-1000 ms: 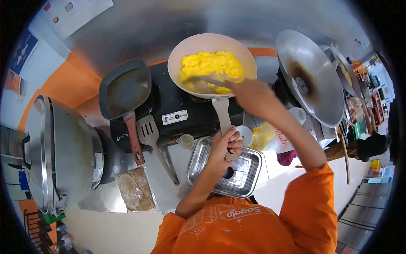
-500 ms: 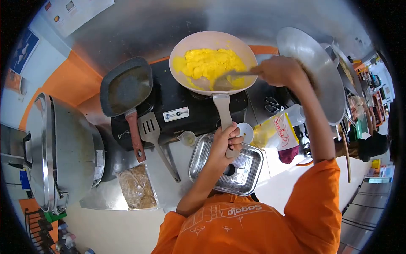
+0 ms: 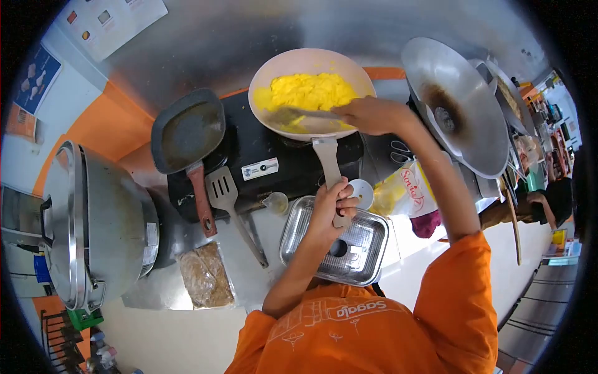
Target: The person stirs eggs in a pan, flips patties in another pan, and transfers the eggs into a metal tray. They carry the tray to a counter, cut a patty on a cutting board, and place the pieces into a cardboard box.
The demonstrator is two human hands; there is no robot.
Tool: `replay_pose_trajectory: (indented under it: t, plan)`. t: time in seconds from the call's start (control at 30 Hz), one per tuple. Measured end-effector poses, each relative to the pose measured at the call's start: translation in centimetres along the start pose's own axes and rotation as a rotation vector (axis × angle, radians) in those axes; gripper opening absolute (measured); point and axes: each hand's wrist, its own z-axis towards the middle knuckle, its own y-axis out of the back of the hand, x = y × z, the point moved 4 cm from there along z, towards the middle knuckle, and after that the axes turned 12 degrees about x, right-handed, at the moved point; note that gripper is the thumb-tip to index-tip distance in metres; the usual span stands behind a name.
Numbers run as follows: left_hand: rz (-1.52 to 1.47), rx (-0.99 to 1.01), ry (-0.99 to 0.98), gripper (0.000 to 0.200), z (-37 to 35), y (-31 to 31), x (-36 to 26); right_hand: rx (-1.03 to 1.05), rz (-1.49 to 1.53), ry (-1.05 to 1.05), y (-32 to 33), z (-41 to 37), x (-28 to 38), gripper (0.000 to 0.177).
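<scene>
Yellow scrambled egg (image 3: pixel 311 91) lies in a cream-coloured pan (image 3: pixel 265 67) on the black stove (image 3: pixel 293 167). My left hand (image 3: pixel 334 209) is wrapped round the pan's handle (image 3: pixel 328 163), above a clear rectangular tray (image 3: pixel 367 255). Over the pan's right rim, my right hand (image 3: pixel 374 116) is closed on the handle of a spatula (image 3: pixel 305 115). Its blade is blurred and lies along the near side of the egg, inside the pan.
Left of the pan are a dark square pan (image 3: pixel 190 132), a slotted turner (image 3: pixel 223 192), a bag of brown food (image 3: pixel 207 274) and a large pot (image 3: pixel 115 212). A wok (image 3: pixel 464 112), scissors (image 3: pixel 399 151) and a printed bag (image 3: pixel 408 190) are at right. Another person's arm (image 3: pixel 543 206) shows far right.
My right hand has moved left over the pan's rim, and the spatula blade has swept left along the egg's near side. My left hand keeps its hold on the handle.
</scene>
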Motion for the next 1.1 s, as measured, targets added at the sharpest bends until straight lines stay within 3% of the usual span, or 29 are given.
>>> replay_pose_trajectory:
  t: [0.07, 0.13, 0.17, 0.27, 0.37, 0.4, 0.57, 0.6, 0.67, 0.7, 0.73, 0.8, 0.87, 0.97, 1.03, 1.1]
  plan:
    - [0.025, -0.008, -0.007, 0.012, -0.1, -0.3, -0.2, -0.07, 0.086, -0.128, -1.5, 2.6, 0.1, 0.027]
    - [0.052, -0.004, 0.014, 0.012, -0.1, -0.2, -0.2, 0.023, -0.051, -0.034, -0.4, 2.2, 0.1, 0.03]
    - [0.061, -0.001, 0.022, 0.012, -0.1, -0.1, -0.2, 0.073, -0.124, 0.014, 0.1, 1.9, 0.1, 0.031]
    - [0.112, -0.017, 0.017, 0.013, -0.1, -0.2, -0.1, 0.393, 0.064, -0.197, 3.8, -2.8, 3.6, 0.029]
    - [0.163, -0.043, 0.011, 0.014, 0.1, -0.4, 0.5, 0.163, 0.033, -0.046, 1.0, 1.9, 3.2, 0.03]
    - [0.168, -0.039, 0.012, 0.014, 0.3, -0.5, 0.5, 0.133, 0.011, -0.081, 0.1, 3.6, 2.5, 0.03]
    - [0.14, -0.022, 0.02, 0.011, -0.2, -0.1, 0.1, 0.128, -0.079, -0.073, -1.0, 8.1, -3.6, 0.028]
    - [0.131, -0.022, 0.023, 0.011, -0.2, 0.0, 0.0, -0.027, -0.159, 0.095, -0.3, 7.4, -6.1, 0.027]
    - [0.102, -0.029, 0.026, 0.01, -0.2, 0.4, 0.1, -0.08, 0.072, -0.019, 2.8, 4.0, -6.7, 0.026]
    - [0.088, -0.038, 0.017, 0.009, -0.3, 0.4, 0.1, 0.023, 0.382, -0.307, 5.2, 0.5, -5.2, 0.026]
    - [0.076, -0.046, 0.011, 0.007, -0.3, 0.3, 0.2, -0.023, 0.275, -0.339, 5.9, -0.1, -5.1, 0.019]
    - [0.071, -0.043, 0.013, 0.007, -0.1, 0.0, 0.1, -0.13, 0.05, -0.401, 7.3, -1.3, -5.8, 0.039]
    - [0.077, -0.042, 0.025, 0.007, -0.3, 0.2, 0.0, 0.061, 0.072, -0.46, 6.0, -0.7, -8.7, 0.036]
    - [0.115, -0.068, 0.039, 0.009, -0.6, 0.0, -0.3, 0.392, 0.109, -0.295, 2.4, 0.1, -14.0, 0.033]
    - [0.132, -0.086, 0.049, 0.01, -0.9, -0.1, -0.3, 0.524, 0.252, -0.18, 0.4, 0.4, -14.1, 0.024]
    - [0.145, -0.092, 0.054, 0.011, -0.7, -0.4, -0.2, 0.529, 0.496, -0.145, -0.5, 0.7, -14.4, 0.009]
